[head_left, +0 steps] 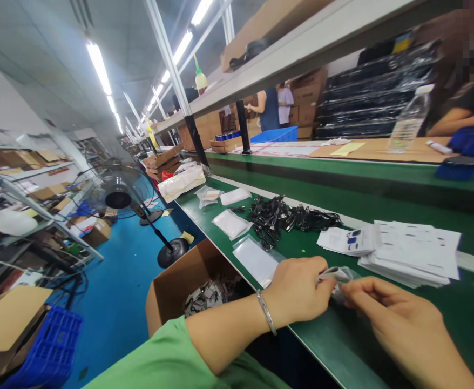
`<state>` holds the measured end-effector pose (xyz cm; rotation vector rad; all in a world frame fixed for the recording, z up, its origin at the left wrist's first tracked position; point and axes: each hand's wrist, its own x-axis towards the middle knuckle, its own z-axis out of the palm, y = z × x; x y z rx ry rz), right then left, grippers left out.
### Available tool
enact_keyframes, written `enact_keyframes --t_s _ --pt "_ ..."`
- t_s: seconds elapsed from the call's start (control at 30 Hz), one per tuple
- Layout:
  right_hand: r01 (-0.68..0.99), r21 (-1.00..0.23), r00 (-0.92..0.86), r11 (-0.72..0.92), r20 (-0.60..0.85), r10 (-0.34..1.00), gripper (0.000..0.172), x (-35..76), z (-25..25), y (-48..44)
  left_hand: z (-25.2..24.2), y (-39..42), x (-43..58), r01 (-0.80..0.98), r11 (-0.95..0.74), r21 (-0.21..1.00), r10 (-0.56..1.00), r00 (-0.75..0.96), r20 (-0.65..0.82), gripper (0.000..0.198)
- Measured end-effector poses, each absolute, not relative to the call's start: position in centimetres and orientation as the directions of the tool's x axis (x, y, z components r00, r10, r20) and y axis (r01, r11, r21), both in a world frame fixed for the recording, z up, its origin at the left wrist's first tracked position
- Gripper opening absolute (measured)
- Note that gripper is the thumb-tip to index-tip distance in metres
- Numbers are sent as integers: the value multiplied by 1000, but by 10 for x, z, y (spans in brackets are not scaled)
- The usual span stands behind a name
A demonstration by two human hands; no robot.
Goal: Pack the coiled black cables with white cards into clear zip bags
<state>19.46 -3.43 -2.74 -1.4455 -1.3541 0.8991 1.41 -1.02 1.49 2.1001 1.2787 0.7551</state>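
Left hand (297,289) and right hand (399,319) are closed, fingertips pinching a small crumpled clear plastic bag (336,276) above the green bench (455,329); steady pinches keep thin film from slipping.

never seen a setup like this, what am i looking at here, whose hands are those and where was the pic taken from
There's no robot here. This single picture comes from a camera worn on a person's head, looking down at their own two hands. The left hand, with a metal bangle and a green sleeve, and the right hand hold a small clear plastic packet between them, just above a green workbench. On the bench lie a stack of printed papers, a tangle of black cables and a flat clear plastic bag. Beside the bench, an open cardboard box holds small grey pieces.
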Motion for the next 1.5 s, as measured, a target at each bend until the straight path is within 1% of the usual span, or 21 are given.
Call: enact_keyframes --t_s 0.07,0.13,0.2,0.27,0.37,0.43,0.53,0.6,0.67,0.73,0.8,0.9,0.93,1.0,1.07,1.13,1.27,1.33,1.4,1.43,1.5 --pt "300 -954 133 13 55 990 32 193 -26 -36 20 -5 9 603 -434 669 871 469 143 32" --pt "312 -950 122 -14 26 992 36 191 -27 -36 24 -1 8 581 -407 705 858 507 78 36" --pt "324 -946 77 -17 9 997 39 191 -30 -34 25 1 11 563 -318 763 880 475 16 41" --pt "322 -947 22 4 12 1000 40 192 -35 -32 21 -1 16 549 -262 793 910 415 13 42" --pt "315 -949 -15 22 18 1000 38 196 -36 -29 13 -6 22 533 -377 757 880 461 114 39" --pt "293 -956 21 14 21 1000 35 195 -32 -30 12 -7 21 519 -432 738 829 551 98 39" --pt "232 -973 154 -12 25 988 31 188 -18 -38 22 0 12 475 -330 816 807 591 -18 46" --pt "198 -980 216 -17 27 976 32 180 -9 -45 31 5 3 412 -229 882 806 588 -65 44" --pt "181 -983 218 -16 24 976 35 174 -4 -49 37 8 -3 392 -170 904 821 564 -89 40" --pt "179 -984 199 -13 24 980 36 171 -4 -50 34 6 -3 438 -190 879 867 495 -60 41" --pt "191 -982 176 -6 29 984 36 172 -9 -48 24 0 2 513 -291 808 906 419 60 43" --pt "214 -977 80 15 33 996 38 178 -20 -40 4 -8 14 591 -487 643 859 457 230 42" --pt "225 -974 35 21 30 999 39 181 -23 -38 0 -9 16 605 -528 596 835 499 232 42" --pt "248 -969 -3 18 18 1000 41 184 -27 -34 -1 -6 17 616 -546 568 801 583 138 44" --pt "271 -962 35 2 12 999 41 185 -27 -34 7 1 11 601 -481 639 780 626 -2 47" --pt "285 -958 76 -8 14 997 41 184 -25 -35 19 10 3 557 -400 727 756 649 -81 45" --pt "285 -958 38 42 55 998 46 182 -20 -40 27 15 -7 471 -378 797 768 640 -14 33" --pt "296 -953 -9 69 70 998 48 185 -22 -39 22 11 -5 451 -363 816 820 570 50 36" --pt "333 -939 34 91 108 994 48 189 -26 -37 15 6 -1 427 -296 854 894 440 90 31" --pt "372 -921 87 111 154 984 45 192 -29 -35 12 4 1 408 -244 880 926 368 87 27" --pt "505 -836 162 212 334 929 41 194 -38 -30 9 1 3 357 -120 926 967 255 27 19"
